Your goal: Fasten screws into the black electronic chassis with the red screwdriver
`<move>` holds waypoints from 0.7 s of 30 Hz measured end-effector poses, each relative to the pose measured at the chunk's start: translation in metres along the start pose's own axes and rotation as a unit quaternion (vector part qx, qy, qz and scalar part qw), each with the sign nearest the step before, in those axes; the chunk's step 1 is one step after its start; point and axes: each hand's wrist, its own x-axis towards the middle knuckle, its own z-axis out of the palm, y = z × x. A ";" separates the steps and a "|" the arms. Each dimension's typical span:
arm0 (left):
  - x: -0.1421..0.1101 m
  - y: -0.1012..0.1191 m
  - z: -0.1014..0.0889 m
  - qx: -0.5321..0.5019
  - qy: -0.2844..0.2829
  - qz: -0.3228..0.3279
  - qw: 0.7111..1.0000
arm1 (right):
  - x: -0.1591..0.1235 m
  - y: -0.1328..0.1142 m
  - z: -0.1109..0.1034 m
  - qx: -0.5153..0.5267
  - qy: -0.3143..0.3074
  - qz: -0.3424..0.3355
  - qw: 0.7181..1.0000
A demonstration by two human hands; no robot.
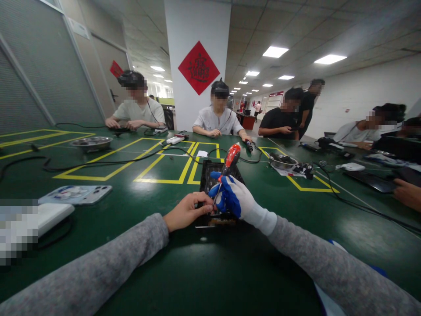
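Observation:
My right hand [239, 198], in a white glove with blue coating, is closed around a screwdriver [233, 159] with a red and black handle. The handle points up and its thin shaft slants down toward my left hand. A black rectangular case [207, 175] with an uneven inside lies on the table under both hands, partly covered by them. My bare left hand [194, 210] reaches over the case's left side, thumb and fingers pinched together near the screwdriver's tip. What lies between those fingers is too small to make out.
On the green table [158, 259] are yellow tape outlines and black cables. A phone [77, 194] lies at left, beside a white device [49, 221]. Metal bowls [92, 142] stand left and right, the right bowl [283, 161] near black parts. Several people sit across the table.

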 end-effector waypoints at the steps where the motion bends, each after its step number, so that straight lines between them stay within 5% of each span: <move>1: 0.000 0.000 0.000 -0.002 -0.004 0.004 1.000 | 0.000 0.000 0.000 0.001 0.002 -0.002 1.000; 21: 0.002 0.002 0.004 -0.001 0.022 -0.041 0.999 | 0.001 0.006 -0.004 -0.010 -0.005 -0.023 1.000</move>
